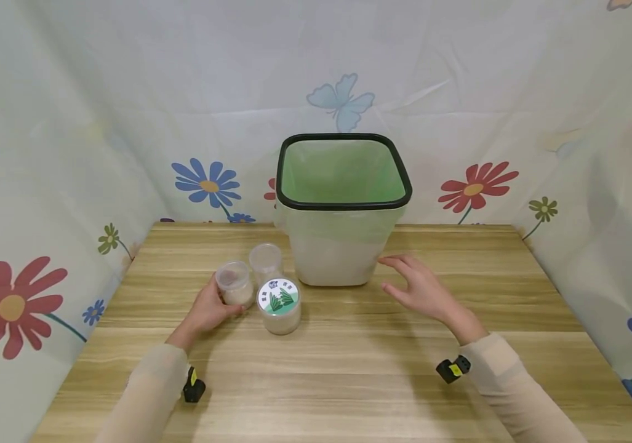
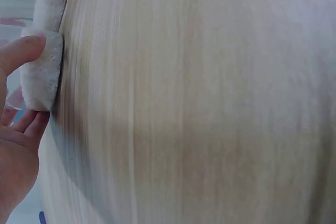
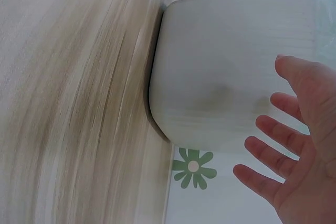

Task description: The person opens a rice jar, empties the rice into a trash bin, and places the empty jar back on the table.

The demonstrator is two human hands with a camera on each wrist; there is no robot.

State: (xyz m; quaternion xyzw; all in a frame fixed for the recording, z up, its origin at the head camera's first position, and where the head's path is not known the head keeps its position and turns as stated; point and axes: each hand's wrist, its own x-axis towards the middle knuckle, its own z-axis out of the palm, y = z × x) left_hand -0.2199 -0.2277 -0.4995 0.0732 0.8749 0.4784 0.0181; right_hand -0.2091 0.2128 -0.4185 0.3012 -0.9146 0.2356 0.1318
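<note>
My left hand (image 1: 208, 309) grips a small clear plastic jar (image 1: 234, 278) with whitish contents low inside, thumb on the near side and fingers round the left. The left wrist view shows the thumb against the jar's whitish lower part (image 2: 43, 72). Just behind it stands a second clear jar (image 1: 266, 258). To its right is a third jar (image 1: 280, 321), its white lid label printed with green leaves. My right hand (image 1: 420, 287), fingers spread and holding nothing, is beside the lower right of a pale bin (image 1: 332, 252) with a black rim. The right wrist view shows its fingers apart before the bin wall (image 3: 226, 72).
The wooden tabletop (image 1: 316, 381) spreads under everything, its back edge close behind the bin. A whitish curtain (image 1: 227, 74) printed with flowers and a butterfly hangs at the back and both sides. Each wrist carries a small black camera.
</note>
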